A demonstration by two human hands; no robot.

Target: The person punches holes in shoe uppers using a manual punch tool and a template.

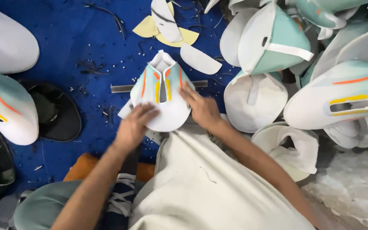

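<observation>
On the blue counter [64, 38], the left hand [133, 127] and right hand [201, 108] press flat, fingers spread, on a shoe upper [162, 91] lying across a metal bar [122, 88]. Steady, even pressure from both palms would best hold it flat. More uppers [346, 93] are piled to the right.

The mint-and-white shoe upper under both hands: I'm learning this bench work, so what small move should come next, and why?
Probably press and smooth the mint-and-white shoe upper with orange and yellow stripes flat. The left hand covers its lower left edge and the right hand its right side, both palms down with no closed grip, and it lies across a grey metal bar on the blue mat.
</observation>
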